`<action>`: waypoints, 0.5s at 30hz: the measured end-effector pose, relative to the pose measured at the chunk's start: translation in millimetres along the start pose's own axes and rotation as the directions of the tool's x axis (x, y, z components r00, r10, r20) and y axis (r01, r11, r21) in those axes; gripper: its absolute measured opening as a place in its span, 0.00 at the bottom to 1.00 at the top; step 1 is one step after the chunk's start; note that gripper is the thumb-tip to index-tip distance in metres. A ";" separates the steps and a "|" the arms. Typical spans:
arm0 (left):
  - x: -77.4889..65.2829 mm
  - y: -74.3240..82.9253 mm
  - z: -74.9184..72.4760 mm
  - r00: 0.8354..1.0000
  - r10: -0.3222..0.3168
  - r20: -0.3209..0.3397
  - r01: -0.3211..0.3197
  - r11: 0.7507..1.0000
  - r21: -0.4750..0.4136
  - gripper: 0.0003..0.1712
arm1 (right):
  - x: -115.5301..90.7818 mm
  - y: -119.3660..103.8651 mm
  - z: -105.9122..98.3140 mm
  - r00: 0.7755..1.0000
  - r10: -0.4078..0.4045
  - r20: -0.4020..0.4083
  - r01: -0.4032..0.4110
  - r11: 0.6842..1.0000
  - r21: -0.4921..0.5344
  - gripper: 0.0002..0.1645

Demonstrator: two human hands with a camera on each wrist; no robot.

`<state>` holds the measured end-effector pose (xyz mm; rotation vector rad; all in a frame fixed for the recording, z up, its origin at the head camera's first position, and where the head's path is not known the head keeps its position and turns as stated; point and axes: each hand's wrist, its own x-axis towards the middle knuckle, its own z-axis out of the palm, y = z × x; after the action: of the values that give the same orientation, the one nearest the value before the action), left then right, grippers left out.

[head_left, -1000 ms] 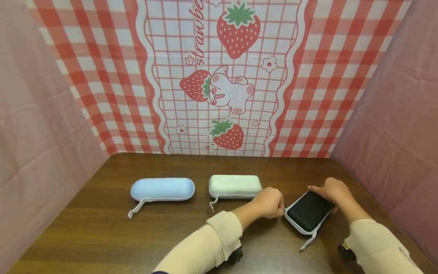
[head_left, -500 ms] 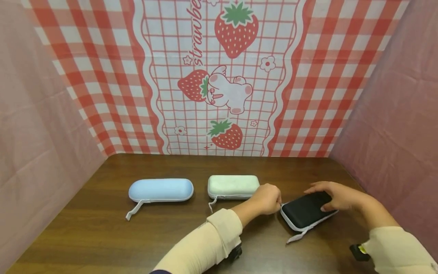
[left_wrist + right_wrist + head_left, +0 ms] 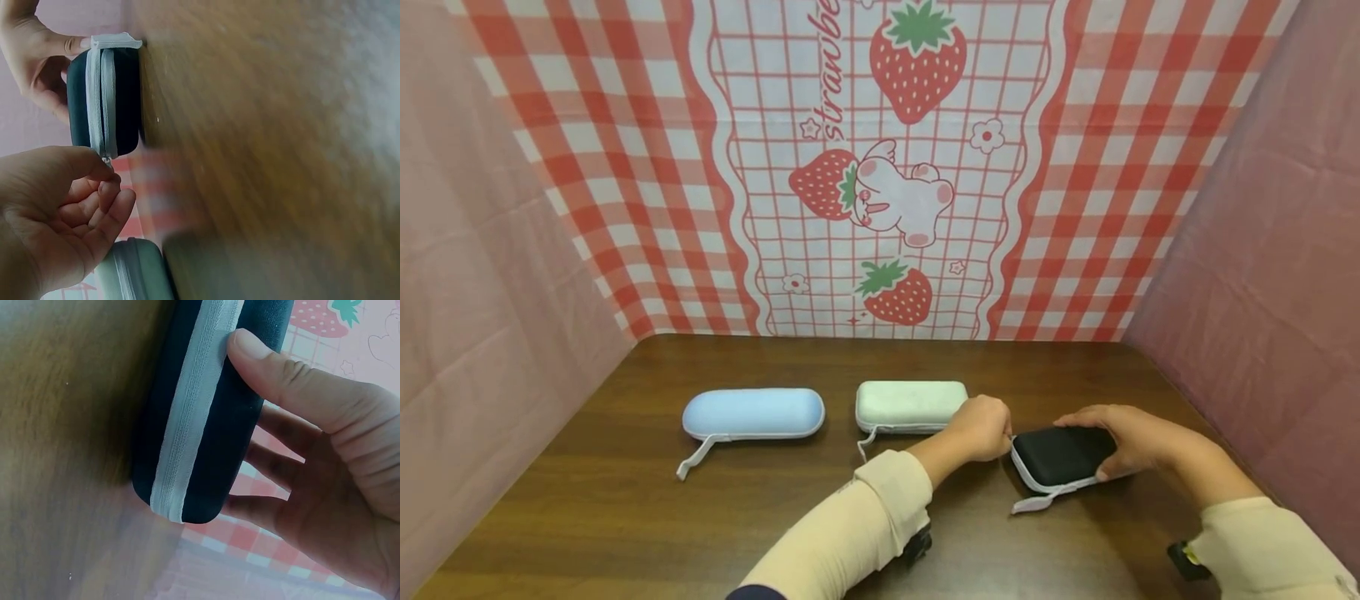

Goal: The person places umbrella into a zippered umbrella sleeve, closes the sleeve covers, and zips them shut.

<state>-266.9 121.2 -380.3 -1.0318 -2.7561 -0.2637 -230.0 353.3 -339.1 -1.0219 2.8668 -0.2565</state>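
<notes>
A black zippered case [image 3: 1056, 457] with a grey-white zipper band lies on the right of the table in the head view. My right hand [image 3: 1142, 440] holds its right part. In the right wrist view the thumb [image 3: 275, 365] presses the case's front side near the zipper, and the fingers reach behind it. At the case's left end, my left hand [image 3: 981, 429] pinches the small zipper pull [image 3: 107, 162] between thumb and forefinger. The zipper looks closed along the side facing the left wrist camera. A fabric loop [image 3: 1033, 503] sticks out at the front.
Just left of my left hand lies a pale green zippered case [image 3: 910, 406], partly covered by that hand. Farther left is a light blue rounded case [image 3: 752, 412] with a strap. A checked strawberry cloth [image 3: 700, 250] hangs behind the wooden table [image 3: 625, 517].
The black case has turned, its long side now lying more across the table, and shifted slightly left. My right hand moved from its far corner to straddle it. My left hand kept its pinch.
</notes>
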 end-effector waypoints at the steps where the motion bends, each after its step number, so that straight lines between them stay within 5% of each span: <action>1: -0.5 -0.3 -0.9 1.000 0.003 -0.001 -0.003 1.000 0.004 0.12 | 0.1 0.1 -1.2 1.000 0.009 0.010 -0.009 1.000 0.002 0.44; 15: -9.3 -5.0 -4.4 0.999 0.036 0.026 -0.037 0.999 0.003 0.19 | 5.9 5.9 -3.1 0.993 0.109 0.042 -0.111 0.992 0.056 0.44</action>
<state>-262.8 110.7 -378.7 -1.0911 -2.7565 -0.2414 -238.6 354.5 -337.3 -0.8458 2.8500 -0.3063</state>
